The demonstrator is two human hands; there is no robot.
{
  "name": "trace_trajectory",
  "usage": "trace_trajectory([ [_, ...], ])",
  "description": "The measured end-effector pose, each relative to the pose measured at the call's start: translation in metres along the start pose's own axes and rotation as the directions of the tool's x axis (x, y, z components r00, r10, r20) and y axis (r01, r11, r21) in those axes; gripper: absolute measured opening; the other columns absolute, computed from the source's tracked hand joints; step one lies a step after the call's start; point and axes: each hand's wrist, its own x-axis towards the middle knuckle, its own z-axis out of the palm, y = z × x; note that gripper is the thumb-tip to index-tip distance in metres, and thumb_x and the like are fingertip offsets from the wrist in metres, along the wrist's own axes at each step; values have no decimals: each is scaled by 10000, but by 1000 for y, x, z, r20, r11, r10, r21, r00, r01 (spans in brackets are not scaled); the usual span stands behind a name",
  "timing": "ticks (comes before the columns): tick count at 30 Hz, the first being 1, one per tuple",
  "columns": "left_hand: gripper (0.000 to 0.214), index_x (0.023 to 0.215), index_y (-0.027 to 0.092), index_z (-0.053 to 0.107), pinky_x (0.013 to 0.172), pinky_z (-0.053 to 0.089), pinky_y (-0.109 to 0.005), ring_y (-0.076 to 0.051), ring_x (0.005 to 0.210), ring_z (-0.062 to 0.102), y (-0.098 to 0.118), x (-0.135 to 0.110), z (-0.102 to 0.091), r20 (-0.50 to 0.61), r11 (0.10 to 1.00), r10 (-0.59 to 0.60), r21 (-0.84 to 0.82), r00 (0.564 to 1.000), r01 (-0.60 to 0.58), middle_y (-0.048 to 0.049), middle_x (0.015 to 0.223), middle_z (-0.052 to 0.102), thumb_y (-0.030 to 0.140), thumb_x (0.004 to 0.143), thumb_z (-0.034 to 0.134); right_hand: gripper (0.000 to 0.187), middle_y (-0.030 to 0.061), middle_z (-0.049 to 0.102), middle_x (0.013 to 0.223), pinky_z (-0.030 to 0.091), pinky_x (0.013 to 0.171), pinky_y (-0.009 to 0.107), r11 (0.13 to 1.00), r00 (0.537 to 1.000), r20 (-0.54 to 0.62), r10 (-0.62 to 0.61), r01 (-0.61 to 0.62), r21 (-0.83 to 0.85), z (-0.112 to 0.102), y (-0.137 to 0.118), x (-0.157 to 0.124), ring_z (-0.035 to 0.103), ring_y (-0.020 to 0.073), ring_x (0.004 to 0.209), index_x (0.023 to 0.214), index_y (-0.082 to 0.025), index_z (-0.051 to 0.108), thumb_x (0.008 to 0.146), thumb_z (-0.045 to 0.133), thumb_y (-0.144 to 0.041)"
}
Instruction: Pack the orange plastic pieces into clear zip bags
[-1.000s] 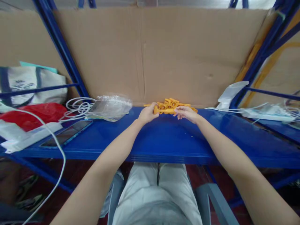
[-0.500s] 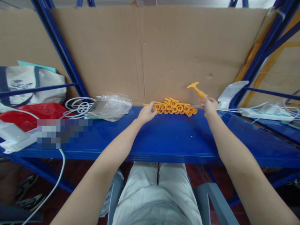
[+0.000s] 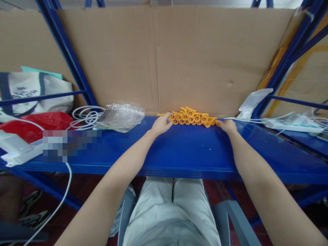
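A stack of several yellow T-shaped plastic pieces [image 3: 191, 118] lies against the cardboard at the back of the blue shelf, their round hollow ends facing me. At the stack's left end, my left hand [image 3: 162, 123] curls its fingers on the outermost piece, steadying against the others. My right hand [image 3: 229, 126] is down at the right end, its fingertips closed on another yellow T-shaped piece [image 3: 217, 123] low beside the stack. Most of that piece is hidden by the fingers and the neighbouring ends.
A clear plastic bag [image 3: 123, 118] and coiled white cable [image 3: 85, 116] lie to the left, near a red bag [image 3: 38, 124] and a canvas bag [image 3: 56, 90]. White power strips sit at both sides. Cardboard [image 3: 192, 58] walls the back; blue posts rise left and right.
My right hand has lowered the yellow T-shaped piece from the air above the shelf to the stack's right end, moving down. My left hand has stayed at the left end.
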Motion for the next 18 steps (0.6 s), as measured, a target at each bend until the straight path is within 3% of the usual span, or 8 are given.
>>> trace_trajectory([
  [5, 320, 1159, 177, 642, 775, 504, -297, -195, 782, 671, -1, 0, 1, 42, 1000, 2, 25, 999, -3, -31, 795, 696, 205, 855, 546, 437, 209, 646, 1283, 484, 994, 364, 997, 997, 2, -72, 72, 11, -2, -12, -5, 589, 309, 1242, 1283, -62, 626, 903, 560, -265],
  [12, 287, 1101, 176, 693, 772, 515, -306, -219, 829, 688, 3, -1, -4, 95, 996, -33, 80, 995, 26, -58, 853, 728, 224, 856, 551, 404, 185, 667, 1256, 470, 1001, 324, 991, 990, 52, -133, 134, -20, 0, -15, -6, 603, 292, 1224, 1257, -90, 635, 875, 574, -206],
  [15, 252, 1036, 196, 716, 787, 523, -319, -245, 888, 695, -3, 2, -10, 61, 985, -123, 131, 991, 114, -76, 902, 738, 236, 841, 562, 431, 183, 674, 1241, 484, 982, 320, 990, 990, 31, -135, 136, -27, -1, -15, -6, 618, 287, 1201, 1276, -92, 620, 860, 595, -204],
  [18, 226, 995, 209, 722, 811, 527, -331, -274, 970, 688, -20, 7, -20, 9, 934, -303, 200, 953, 296, -108, 982, 738, 246, 812, 595, 435, 192, 672, 1236, 492, 964, 328, 992, 992, 32, -120, 121, -35, -1, -16, -5, 619, 295, 1193, 1279, -83, 615, 861, 587, -199],
])
